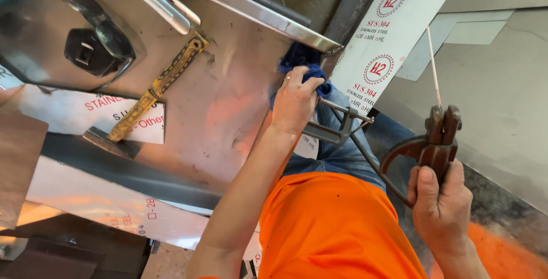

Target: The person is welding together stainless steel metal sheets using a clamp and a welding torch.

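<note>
- Overhead, from the head camera, the left hand (294,101) is clenched around a bunched blue cloth (302,62) and presses it on the edge of a stainless steel sheet (228,102), apparently padding the palm against the sharp rim while steadying the panel.
- The right hand (440,202) is closed firmly round the handles of a brown welding electrode holder (436,142); its clamp grips a thin pale welding rod (434,65) that points up and away, held well clear of the sheet and of the orange shirt (331,227).
- A grey metal clamp (337,125) with a threaded screw sits just beside the left wrist, at the sheet's edge.
- On the dull, scuffed sheet lie a chipping hammer with a worn yellow handle (157,87) and a dark welding mask (94,42).
- White protective film with red print (388,27) covers a neighbouring panel.
</note>
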